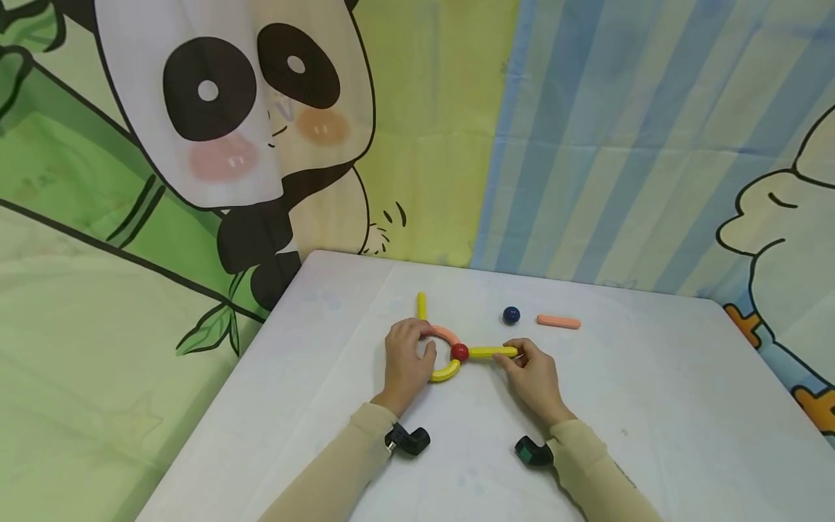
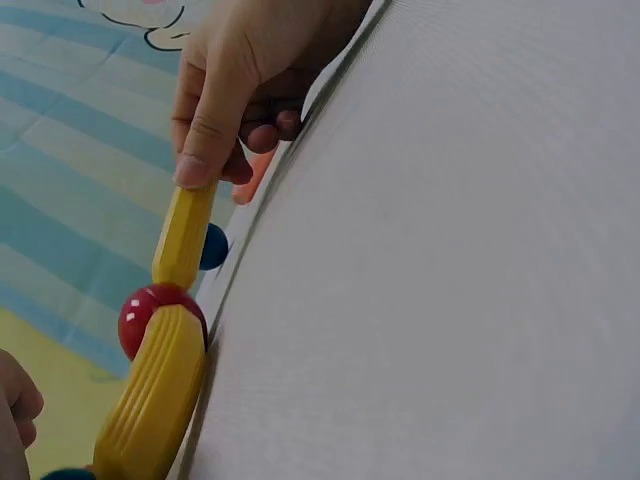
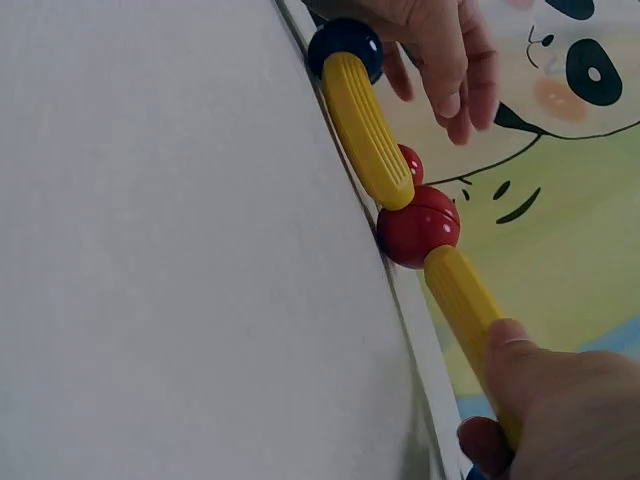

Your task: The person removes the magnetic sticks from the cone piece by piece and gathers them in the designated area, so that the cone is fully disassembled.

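Note:
A straight yellow rod [image 1: 485, 352] is pinched at its outer end by my right hand [image 1: 536, 373]. Its other end meets a red ball [image 1: 459, 352], where a curved yellow piece [image 1: 446, 373] and a curved orange piece [image 1: 446, 333] also join. My left hand [image 1: 406, 362] is over the left side of this ring, its fingers relaxed near a second red ball [image 3: 411, 163]; the head view does not show whether they touch it. Another straight yellow rod [image 1: 421, 305] points away beyond that hand. A dark blue ball [image 3: 345, 48] caps the curved yellow piece, hidden by my left hand in the head view.
Farther back on the white table [image 1: 652, 391] lie a loose dark blue ball [image 1: 512, 315] and a straight orange rod [image 1: 558, 322]. Patterned curtains [image 1: 587, 145] rise behind the table's far edge. Each wrist wears a small black camera [image 1: 407, 440].

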The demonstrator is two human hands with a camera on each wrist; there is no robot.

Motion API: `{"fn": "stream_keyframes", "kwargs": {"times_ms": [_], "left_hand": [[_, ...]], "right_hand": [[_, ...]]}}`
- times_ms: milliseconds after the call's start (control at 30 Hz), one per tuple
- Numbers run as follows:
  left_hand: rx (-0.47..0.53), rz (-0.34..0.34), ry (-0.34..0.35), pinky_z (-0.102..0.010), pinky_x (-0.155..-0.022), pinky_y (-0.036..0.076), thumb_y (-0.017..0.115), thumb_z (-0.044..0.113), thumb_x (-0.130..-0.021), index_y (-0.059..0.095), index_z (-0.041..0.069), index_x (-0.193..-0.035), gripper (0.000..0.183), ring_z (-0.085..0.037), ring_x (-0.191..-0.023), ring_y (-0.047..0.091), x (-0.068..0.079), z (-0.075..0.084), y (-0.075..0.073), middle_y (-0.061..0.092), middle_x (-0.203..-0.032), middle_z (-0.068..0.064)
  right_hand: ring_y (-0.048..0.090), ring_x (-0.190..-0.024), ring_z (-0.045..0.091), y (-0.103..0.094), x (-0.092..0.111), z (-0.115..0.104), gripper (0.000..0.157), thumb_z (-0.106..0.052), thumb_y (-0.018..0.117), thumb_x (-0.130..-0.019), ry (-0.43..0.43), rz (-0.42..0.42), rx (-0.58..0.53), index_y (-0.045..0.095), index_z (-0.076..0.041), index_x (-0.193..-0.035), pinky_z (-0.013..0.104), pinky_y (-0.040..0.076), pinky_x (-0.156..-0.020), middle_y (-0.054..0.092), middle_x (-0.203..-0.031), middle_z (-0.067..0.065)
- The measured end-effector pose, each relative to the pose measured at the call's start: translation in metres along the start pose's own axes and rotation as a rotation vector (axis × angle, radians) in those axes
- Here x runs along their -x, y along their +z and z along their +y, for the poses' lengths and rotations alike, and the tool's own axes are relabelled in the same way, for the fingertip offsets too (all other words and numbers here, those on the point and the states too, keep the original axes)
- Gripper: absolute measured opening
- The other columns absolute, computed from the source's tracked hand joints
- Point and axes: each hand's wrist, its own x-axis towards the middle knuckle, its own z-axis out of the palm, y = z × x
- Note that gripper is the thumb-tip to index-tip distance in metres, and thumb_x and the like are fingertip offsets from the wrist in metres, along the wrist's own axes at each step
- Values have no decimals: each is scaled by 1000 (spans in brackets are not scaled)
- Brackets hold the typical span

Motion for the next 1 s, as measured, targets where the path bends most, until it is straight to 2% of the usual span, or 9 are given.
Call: {"fn": "stream_keyframes", "kwargs": {"times_ms": [67, 167, 267, 400, 500, 667, 800, 1000], "left_hand": [[3, -41, 73, -38, -100, 40, 66, -4, -80, 66, 6, -95, 18, -22, -106, 56, 0, 2, 0, 63, -102, -2], [11, -139, 158, -31, -98, 46, 64, -5, -83, 66, 7, -97, 19, -17, -104, 58, 2, 7, 2, 63, -103, 0], [-24, -237, 194, -26, -93, 49, 68, -1, -86, 67, 7, -101, 17, -15, -105, 59, 4, 13, 3, 61, -108, 0], [-147, -331, 171, -24, -90, 50, 73, 10, -87, 66, 10, -106, 21, -16, -107, 58, 8, 19, 3, 59, -115, -2], [-203, -367, 122, -25, -90, 51, 74, 7, -85, 65, 10, -108, 25, -18, -110, 56, 10, 21, 2, 57, -120, -3], [-185, -370, 79, -28, -94, 50, 69, -7, -83, 63, 9, -113, 34, -20, -114, 55, 10, 21, 1, 55, -123, -6], [-161, -358, 65, -29, -98, 47, 65, -13, -82, 60, 7, -117, 41, -21, -116, 55, 10, 18, 3, 53, -124, -6], [-155, -313, 65, -30, -96, 48, 57, -21, -77, 61, 6, -116, 48, -21, -110, 57, 10, 17, 3, 54, -120, -6]], "right_hand": [[46, -61, 13, 3, 3, -1, 22, -23, 81, -81, -24, -12, 4, 67, -13, -96, 23, 37, -55, 57, -70, -3], [45, -60, 11, 5, 6, -1, 21, -26, 84, -77, -59, -27, 25, 67, -17, -86, 23, 36, -54, 55, -68, -6], [46, -60, 10, 5, 8, -2, 22, -28, 86, -74, -104, -51, 29, 66, -21, -80, 23, 38, -53, 56, -68, -9], [47, -60, 8, 5, 9, -2, 21, -32, 85, -75, -158, -118, 25, 67, -22, -80, 23, 40, -54, 58, -71, -11], [46, -61, 8, 5, 10, -3, 20, -31, 84, -76, -150, -118, 4, 69, -20, -84, 23, 39, -55, 59, -73, -11], [50, -70, 11, 5, 10, -5, 21, -20, 83, -79, -139, -66, -19, 72, -16, -96, 24, 41, -62, 65, -85, -7], [52, -74, 12, 5, 10, -4, 23, -13, 81, -80, -151, -70, -22, 72, -16, -101, 25, 43, -66, 66, -91, -6], [55, -78, 11, 4, 10, -5, 24, -13, 81, -79, -172, -99, -52, 74, -17, -101, 26, 45, -69, 68, -93, -6]]}}
